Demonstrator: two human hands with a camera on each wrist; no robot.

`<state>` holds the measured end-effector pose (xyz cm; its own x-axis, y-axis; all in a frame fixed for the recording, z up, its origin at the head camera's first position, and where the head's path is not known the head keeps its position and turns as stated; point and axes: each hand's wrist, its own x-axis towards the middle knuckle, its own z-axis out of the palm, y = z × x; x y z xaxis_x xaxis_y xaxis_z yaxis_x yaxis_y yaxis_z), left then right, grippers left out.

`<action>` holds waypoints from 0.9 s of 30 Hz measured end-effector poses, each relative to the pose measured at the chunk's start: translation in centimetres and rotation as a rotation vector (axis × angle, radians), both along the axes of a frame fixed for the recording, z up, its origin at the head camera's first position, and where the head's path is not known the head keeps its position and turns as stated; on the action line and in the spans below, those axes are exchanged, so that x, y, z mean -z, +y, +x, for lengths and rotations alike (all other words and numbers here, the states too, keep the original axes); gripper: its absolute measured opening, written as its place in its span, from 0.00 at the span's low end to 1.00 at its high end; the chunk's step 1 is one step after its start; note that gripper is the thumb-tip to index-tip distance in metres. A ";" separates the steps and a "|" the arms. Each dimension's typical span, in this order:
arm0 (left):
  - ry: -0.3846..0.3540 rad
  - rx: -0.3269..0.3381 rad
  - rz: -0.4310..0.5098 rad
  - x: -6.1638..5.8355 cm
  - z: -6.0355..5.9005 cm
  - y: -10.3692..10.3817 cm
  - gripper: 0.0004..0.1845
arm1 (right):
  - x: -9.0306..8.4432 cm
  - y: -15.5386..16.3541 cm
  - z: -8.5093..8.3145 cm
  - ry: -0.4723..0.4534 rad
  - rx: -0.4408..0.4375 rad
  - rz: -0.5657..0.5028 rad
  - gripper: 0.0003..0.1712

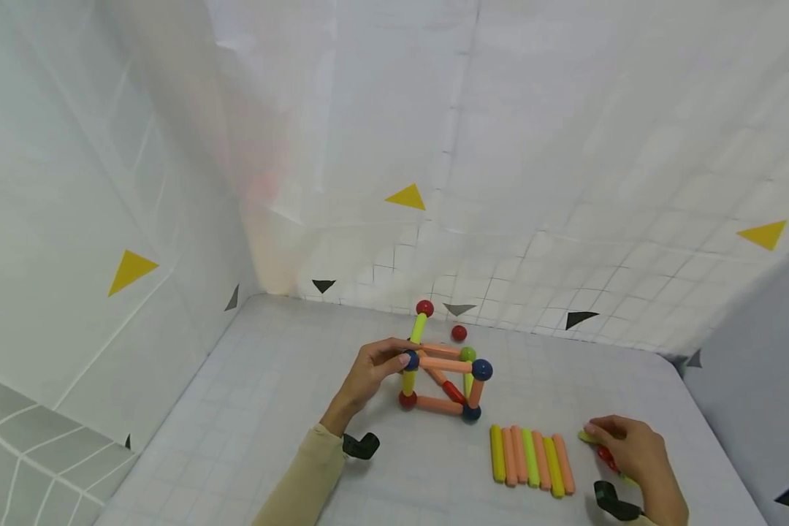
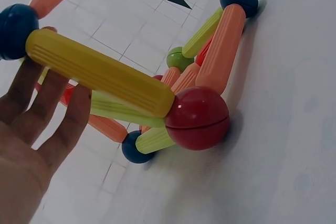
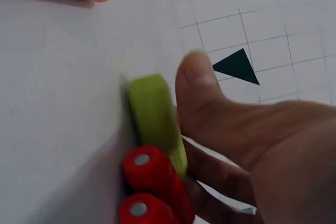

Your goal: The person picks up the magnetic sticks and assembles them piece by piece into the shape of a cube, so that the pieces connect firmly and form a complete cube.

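Your left hand (image 1: 368, 372) holds the rod-and-ball frame (image 1: 443, 376) near the middle of the desk (image 1: 269, 409), toward its far edge, its grip curled about the upper left corner by a dark blue ball (image 1: 410, 359), likely to steady the frame where ribbed plastic rods meet glossy round balls. Your right hand (image 1: 631, 449) rests toward the near right corner of the desk, its grip closed narrowly on a lime-green rod (image 3: 155, 116) with two red rods (image 3: 149, 182) lying against it, the thumb pressing on top. Just beside it, toward the near edge, a row of loose rods (image 1: 531, 456) in yellow, orange and green lies side by side, probably kept handy.
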<state>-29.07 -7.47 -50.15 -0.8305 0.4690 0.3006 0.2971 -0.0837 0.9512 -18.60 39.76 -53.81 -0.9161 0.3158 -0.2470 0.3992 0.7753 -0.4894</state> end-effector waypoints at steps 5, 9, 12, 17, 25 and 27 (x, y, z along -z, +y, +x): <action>0.005 0.010 -0.004 0.0 0.0 -0.1 0.18 | -0.4 0.6 0.5 0.005 -0.127 -0.004 0.34; 0.014 0.004 -0.009 0.0 0.0 -0.1 0.16 | -0.4 0.6 0.6 0.005 -0.135 0.004 0.25; 0.016 0.005 -0.009 0.0 0.0 -0.1 0.16 | -0.1 0.4 0.5 0.012 -0.102 0.011 0.22; 0.013 0.021 0.002 0.1 0.0 -0.1 0.19 | -0.1 -0.4 -0.1 0.070 -0.073 0.000 0.25; 0.022 0.029 0.001 0.2 -0.2 -0.2 0.17 | -2.9 -4.1 -0.2 0.282 -0.175 -0.055 0.27; 0.020 0.024 -0.006 0.2 -0.2 -0.3 0.17 | -3.9 -5.9 -0.3 0.269 -0.234 -0.123 0.28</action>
